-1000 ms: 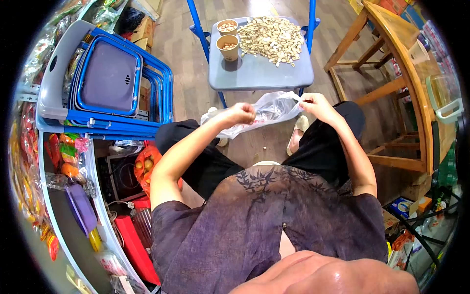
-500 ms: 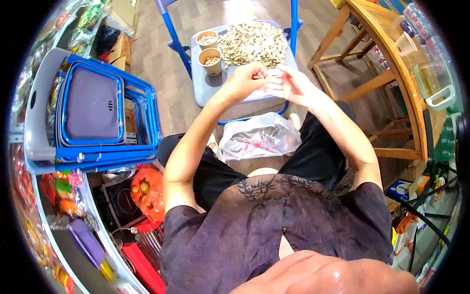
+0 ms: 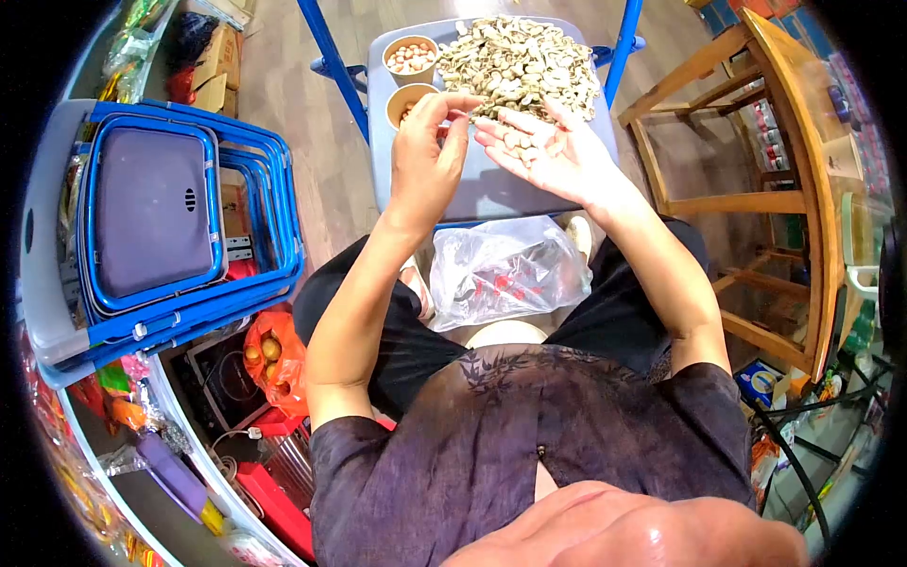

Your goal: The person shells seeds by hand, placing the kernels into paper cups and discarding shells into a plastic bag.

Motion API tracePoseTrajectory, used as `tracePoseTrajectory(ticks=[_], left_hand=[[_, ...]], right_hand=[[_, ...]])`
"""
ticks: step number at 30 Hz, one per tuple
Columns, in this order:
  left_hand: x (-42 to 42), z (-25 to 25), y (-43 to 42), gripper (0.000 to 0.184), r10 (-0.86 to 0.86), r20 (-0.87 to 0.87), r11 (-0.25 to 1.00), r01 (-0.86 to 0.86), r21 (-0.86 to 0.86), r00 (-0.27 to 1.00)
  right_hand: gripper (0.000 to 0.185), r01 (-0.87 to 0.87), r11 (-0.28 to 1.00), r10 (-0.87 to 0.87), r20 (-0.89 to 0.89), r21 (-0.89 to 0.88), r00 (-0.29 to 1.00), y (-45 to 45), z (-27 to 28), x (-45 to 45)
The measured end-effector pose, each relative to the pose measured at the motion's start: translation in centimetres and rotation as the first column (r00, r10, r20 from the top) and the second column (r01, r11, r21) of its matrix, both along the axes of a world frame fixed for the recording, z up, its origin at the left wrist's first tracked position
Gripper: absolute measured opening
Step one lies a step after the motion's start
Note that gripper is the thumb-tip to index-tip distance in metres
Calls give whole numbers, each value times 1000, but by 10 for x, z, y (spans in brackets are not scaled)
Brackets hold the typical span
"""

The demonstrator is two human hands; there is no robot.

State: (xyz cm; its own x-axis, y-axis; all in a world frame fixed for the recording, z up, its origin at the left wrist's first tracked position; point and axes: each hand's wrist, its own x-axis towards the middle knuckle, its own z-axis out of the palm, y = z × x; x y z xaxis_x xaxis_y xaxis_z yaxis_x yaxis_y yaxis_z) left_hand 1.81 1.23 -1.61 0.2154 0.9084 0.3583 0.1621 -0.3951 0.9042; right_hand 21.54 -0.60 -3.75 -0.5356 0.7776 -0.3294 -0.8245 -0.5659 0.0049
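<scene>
My right hand [image 3: 540,149] lies palm up over the seat of a blue-framed folding chair [image 3: 491,194], bearing several pale kernels [image 3: 521,146]. Close by on the left, my left hand [image 3: 430,151] has bent fingers, with thumb and fingertips apart; I make out nothing between them. Partly behind it stands a paper cup [image 3: 402,102], and a second paper cup [image 3: 395,68] farther back is filled with pinkish-beige kernels [image 3: 412,59]. Beyond my right hand spreads a pile of grey-beige pods or shells [image 3: 515,66], whose kind is unclear.
A clear plastic bag [image 3: 505,274] sits between my legs below the seat. Folded blue-framed chairs [image 3: 156,208] are stacked left, above an orange bag of round produce [image 3: 274,364]. A wooden table [image 3: 812,217] stands right, with a paper cup [image 3: 841,156] on it.
My hands have parted: the left has moved left toward the front cup, and the right has opened palm up, showing kernels. The head view has shifted, so the chair seat looks larger.
</scene>
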Motion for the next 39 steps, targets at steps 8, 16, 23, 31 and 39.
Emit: tracePoseTrajectory(ticks=[8,16,23,31,39], left_hand=[[11,-6,-4,16,32,-224,949,41,313,974],[38,-13,-17,16,-42,-298,910,159,382,954],[61,-25,-17,20,-51,-416,878,240,415,908],[67,-34,-8,16,-41,-406,901,209,381,913],[54,-20,4,14,6,-90,968,17,249,996]], right_hand=[[69,20,992,-25,35,126,999,8,-10,7],[67,-74,948,156,-250,309,956,12,-49,30],[62,-19,989,-9,188,149,982,11,-20,24],[62,-33,989,3,205,146,979,17,-36,20],[66,-28,945,88,-170,326,981,23,-38,39]])
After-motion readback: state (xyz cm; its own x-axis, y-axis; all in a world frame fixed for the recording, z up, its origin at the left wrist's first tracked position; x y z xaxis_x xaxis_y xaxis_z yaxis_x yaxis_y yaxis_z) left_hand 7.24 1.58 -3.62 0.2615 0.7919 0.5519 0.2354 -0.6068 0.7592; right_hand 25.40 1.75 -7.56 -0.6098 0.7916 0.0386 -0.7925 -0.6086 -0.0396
